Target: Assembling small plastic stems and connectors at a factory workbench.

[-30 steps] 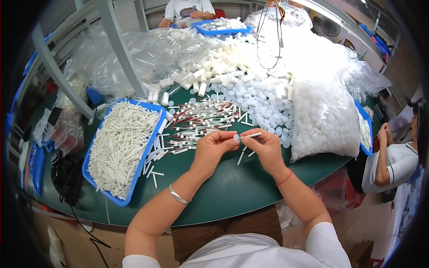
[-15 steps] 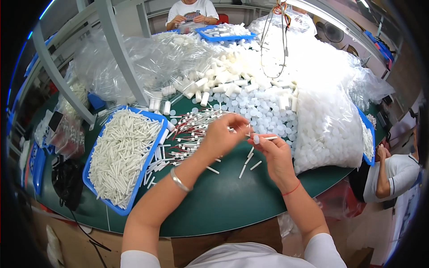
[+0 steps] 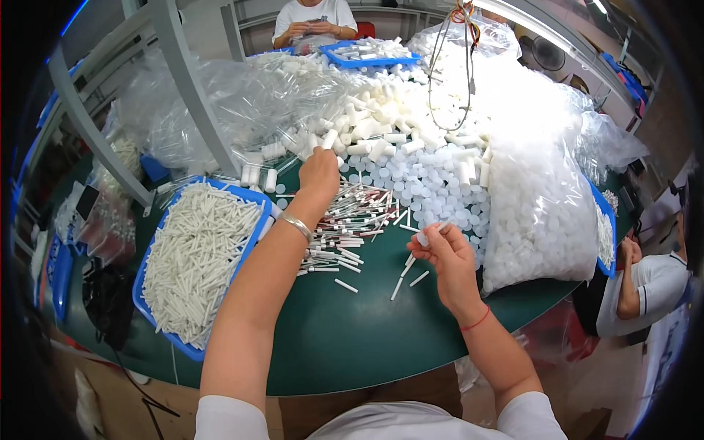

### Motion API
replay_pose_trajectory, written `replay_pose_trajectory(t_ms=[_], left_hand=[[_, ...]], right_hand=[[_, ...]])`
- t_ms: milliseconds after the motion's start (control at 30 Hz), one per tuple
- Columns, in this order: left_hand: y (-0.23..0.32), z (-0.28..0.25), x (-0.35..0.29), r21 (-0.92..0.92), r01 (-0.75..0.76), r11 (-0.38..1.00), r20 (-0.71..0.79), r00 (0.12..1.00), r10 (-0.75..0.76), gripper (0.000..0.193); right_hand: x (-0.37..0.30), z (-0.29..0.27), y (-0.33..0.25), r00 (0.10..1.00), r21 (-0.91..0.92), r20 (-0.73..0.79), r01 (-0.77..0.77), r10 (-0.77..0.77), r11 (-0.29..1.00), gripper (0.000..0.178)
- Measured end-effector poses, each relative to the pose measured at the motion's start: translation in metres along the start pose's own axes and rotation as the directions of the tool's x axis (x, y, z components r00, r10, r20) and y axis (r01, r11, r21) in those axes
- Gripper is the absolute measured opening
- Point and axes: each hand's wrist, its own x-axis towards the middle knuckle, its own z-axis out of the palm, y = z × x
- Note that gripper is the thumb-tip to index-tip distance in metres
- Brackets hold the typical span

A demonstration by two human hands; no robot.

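Left hand (image 3: 320, 177), upper centre of frame: fingertips at white cylinders (image 3: 331, 138), grip unclear. Right hand (image 3: 450, 262), right of centre: fingers pinched on translucent disc (image 3: 422, 239). Blue tray (image 3: 189, 351) of white sticks (image 3: 194, 257), left.

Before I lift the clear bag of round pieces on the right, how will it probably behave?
The clear bag is probably floppy, since its film looks thin and wrinkled. Its load may shift, as many small round pieces fill it. It could slump, given its bulging sides.
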Motion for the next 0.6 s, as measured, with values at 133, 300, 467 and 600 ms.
replay_pose_trajectory(t_ms=[133, 300, 467, 600], left_hand=[[-0.011, -0.006, -0.008, 0.012, -0.08, 0.997, 0.009, 0.997, 0.08, 0.016], [-0.009, -0.036, -0.027, -0.09, -0.19, 0.978, -0.114, 0.977, 0.18, 0.02], [0.025, -0.063, -0.102, -0.502, -0.215, 0.838, -0.053, 0.974, 0.219, 0.02], [0.049, -0.066, -0.155, -0.662, -0.185, 0.727, -0.031, 0.975, 0.22, 0.025]], right_hand=[[0.0, 0.004, 0.006, 0.996, -0.072, 0.055, 0.07, -0.066, 0.995, 0.015], [0.0, 0.0, 0.015, 0.986, -0.079, 0.115, 0.126, -0.117, 0.989, 0.016], [-0.006, 0.002, 0.015, 0.964, -0.156, 0.105, 0.259, -0.245, 0.953, 0.018], [-0.006, 0.009, 0.022, 0.912, -0.375, 0.169, 0.411, -0.374, 0.831, 0.013]])
